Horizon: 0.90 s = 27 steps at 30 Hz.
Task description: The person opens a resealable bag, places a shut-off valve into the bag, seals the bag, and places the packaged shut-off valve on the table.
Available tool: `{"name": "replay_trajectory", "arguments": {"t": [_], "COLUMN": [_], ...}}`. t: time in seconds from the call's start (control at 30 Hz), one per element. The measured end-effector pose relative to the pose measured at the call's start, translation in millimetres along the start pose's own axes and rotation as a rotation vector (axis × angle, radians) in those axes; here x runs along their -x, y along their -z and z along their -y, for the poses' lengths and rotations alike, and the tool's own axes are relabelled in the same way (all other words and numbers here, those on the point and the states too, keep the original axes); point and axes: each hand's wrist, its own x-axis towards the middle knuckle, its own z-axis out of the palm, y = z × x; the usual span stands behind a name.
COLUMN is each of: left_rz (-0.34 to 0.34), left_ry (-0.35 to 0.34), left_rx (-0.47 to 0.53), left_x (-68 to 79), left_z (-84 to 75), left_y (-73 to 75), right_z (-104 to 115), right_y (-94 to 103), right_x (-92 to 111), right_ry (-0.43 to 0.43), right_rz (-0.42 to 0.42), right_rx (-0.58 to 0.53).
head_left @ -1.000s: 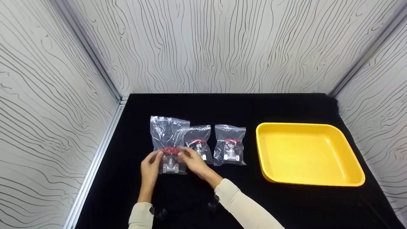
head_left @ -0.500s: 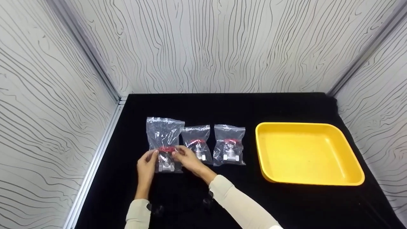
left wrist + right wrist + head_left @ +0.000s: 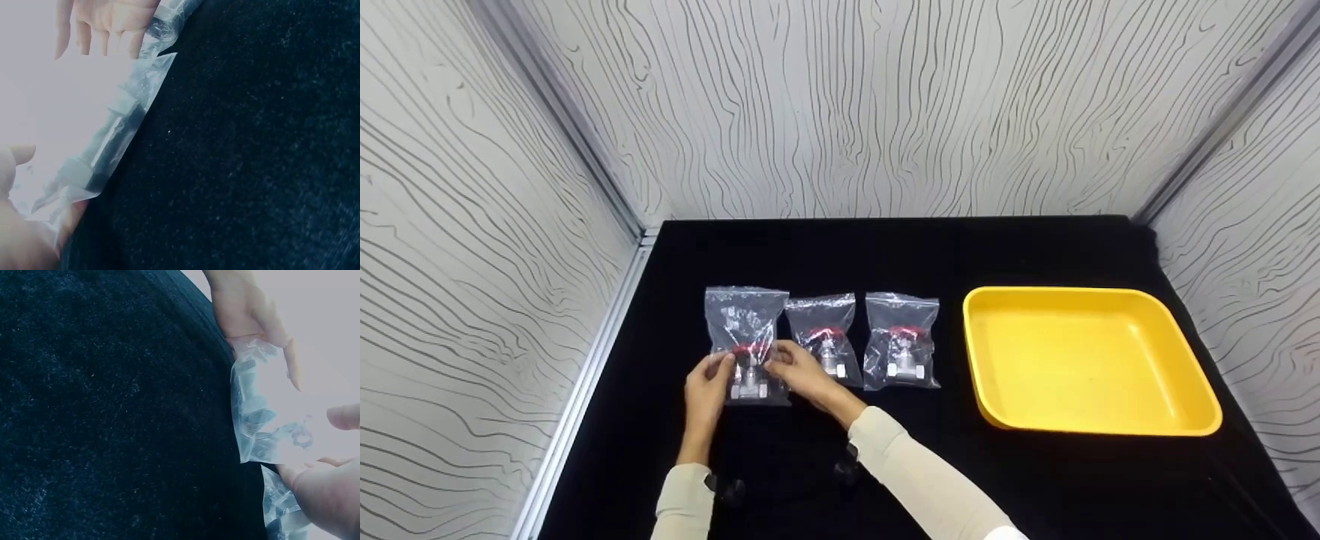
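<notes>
A clear zip bag (image 3: 746,307) holds a silver valve (image 3: 749,384) with a red handwheel. My left hand (image 3: 706,386) pinches the bag's left side at handwheel height. On the opposite side my right hand (image 3: 808,377) grips it between thumb and fingers. The bag's zip end points away from me, and the valve's hex ends face my side. Strong glare whitens much of the bag in both wrist views; its lower edge (image 3: 115,143) shows over the dark cloth in the left one.
Two similar bagged valves lie to the right, a middle one (image 3: 826,341) and a right one (image 3: 903,345). Farther right stands a yellow tub (image 3: 1080,360). Black cloth (image 3: 885,255) covers the table, with patterned panels (image 3: 840,112) around it.
Both hands have shifted the bagged valve left, away from the middle bag. Its zip end has come lower, so the bag looks flatter. The other two bags and the tub stay put.
</notes>
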Motion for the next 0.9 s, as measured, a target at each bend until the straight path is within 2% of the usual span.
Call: {"name": "replay_trajectory", "arguments": {"t": [0.17, 0.47, 0.8, 0.9], "left_rz": [0.043, 0.080, 0.088, 0.096], "left_ry": [0.009, 0.048, 0.047, 0.059], "left_rx": [0.045, 0.014, -0.037, -0.018], "left_x": [0.0, -1.4, -2.2, -2.1], "left_z": [1.1, 0.4, 1.6, 0.8], "left_y": [2.3, 4.4, 3.5, 4.6], "right_z": [-1.7, 1.1, 0.9, 0.9], "right_y": [2.8, 4.6, 7.7, 9.6], "right_x": [0.9, 3.9, 1.2, 1.6], "right_ry": [0.007, -0.022, -0.019, -0.013], "right_rz": [0.002, 0.005, 0.014, 0.016], "right_rx": [0.011, 0.108, 0.089, 0.101]}}
